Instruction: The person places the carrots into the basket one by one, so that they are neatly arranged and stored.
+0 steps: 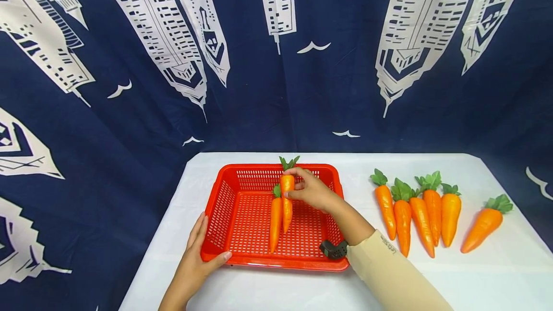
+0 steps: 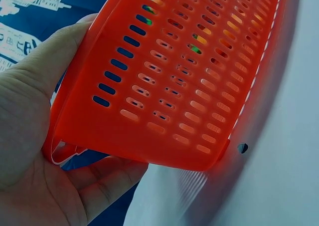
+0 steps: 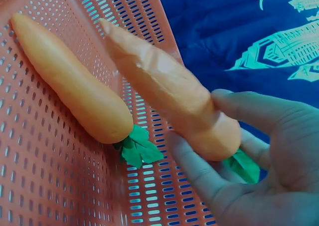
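The right hand (image 1: 312,190) has its grip pinched around the leafy top end of a toy carrot (image 1: 286,200), thumb on one side and fingertips (image 3: 192,168) on the other, as the right wrist view shows. This held carrot hangs tip down over the inside of the red plastic basket (image 1: 224,200), its green leaves (image 1: 288,162) rising above the far rim. Just beside it, a second carrot (image 1: 275,220) lies flat on the basket's slotted floor, leaves toward the far wall.

The left hand (image 1: 199,253) has its grip on the basket's near left corner: thumb over the rim, palm and fingers against the outer wall, seen close in the left wrist view (image 2: 35,136).

The basket sits on a white bench (image 1: 475,282). To its right, well apart from the basket, five more toy carrots (image 1: 414,210) lie on the bench, four close together and one (image 1: 485,223) off to the far right. A navy backdrop cloth (image 1: 268,109) printed with white skyscrapers hangs behind.
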Demonstrator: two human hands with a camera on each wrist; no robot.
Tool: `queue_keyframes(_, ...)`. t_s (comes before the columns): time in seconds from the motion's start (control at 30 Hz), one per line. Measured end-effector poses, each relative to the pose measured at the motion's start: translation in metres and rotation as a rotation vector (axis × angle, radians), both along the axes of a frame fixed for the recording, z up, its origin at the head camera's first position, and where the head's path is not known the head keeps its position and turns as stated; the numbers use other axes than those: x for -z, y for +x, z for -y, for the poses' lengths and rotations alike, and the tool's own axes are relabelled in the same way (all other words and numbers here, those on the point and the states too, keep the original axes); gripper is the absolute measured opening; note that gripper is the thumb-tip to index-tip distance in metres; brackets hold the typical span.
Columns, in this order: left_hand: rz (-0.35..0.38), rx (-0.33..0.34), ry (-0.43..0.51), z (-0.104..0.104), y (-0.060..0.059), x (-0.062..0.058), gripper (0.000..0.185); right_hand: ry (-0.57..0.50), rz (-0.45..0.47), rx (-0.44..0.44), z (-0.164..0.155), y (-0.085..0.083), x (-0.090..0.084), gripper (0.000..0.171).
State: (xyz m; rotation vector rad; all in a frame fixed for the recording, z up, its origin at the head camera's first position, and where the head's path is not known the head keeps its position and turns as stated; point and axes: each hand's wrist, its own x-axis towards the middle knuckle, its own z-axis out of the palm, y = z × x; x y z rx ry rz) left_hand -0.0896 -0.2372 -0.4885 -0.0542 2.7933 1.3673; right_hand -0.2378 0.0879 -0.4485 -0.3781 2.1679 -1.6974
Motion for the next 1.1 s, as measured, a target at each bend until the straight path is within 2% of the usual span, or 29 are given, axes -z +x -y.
queue_keyframes(0.07,0.001,0.000,-0.001,0.000,0.000,-0.001,0.115,0.018,0.008,0.004,0.000,-0.001,0.004,0.058)
queue_keyframes(0.3,0.005,0.005,-0.006,-0.001,0.000,-0.002,0.114,0.181,-0.063,0.041,0.003,-0.003,0.014,0.052)
queue_keyframes(0.53,0.002,0.000,0.004,-0.001,-0.001,-0.001,0.115,0.241,-0.041,0.032,0.008,-0.002,0.018,0.051)
queue_keyframes(0.83,0.022,0.001,0.009,0.000,-0.001,-0.002,0.115,0.358,-0.015,-0.001,0.013,-0.002,0.027,0.051)
queue_keyframes(1.1,0.018,-0.001,0.007,-0.001,-0.001,-0.003,0.114,0.448,-0.046,-0.060,0.013,-0.003,0.031,0.055)
